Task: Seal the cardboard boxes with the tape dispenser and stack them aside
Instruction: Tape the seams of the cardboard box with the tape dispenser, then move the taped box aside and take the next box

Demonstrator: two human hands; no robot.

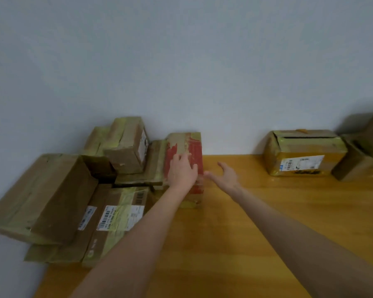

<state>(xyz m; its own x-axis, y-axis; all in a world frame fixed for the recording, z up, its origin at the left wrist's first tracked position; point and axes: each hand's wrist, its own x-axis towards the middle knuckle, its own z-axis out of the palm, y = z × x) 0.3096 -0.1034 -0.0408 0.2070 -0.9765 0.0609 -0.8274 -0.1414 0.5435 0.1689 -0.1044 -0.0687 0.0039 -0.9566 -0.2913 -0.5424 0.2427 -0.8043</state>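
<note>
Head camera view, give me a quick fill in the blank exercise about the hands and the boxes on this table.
1. The left hand rests on a cardboard box whose front is ____ in colour.
2. The right hand, fingers spread, holds ____.
3. The pile of taped boxes lies on the person's ____ side of the wooden table.
Missing words: red; nothing; left.
</note>
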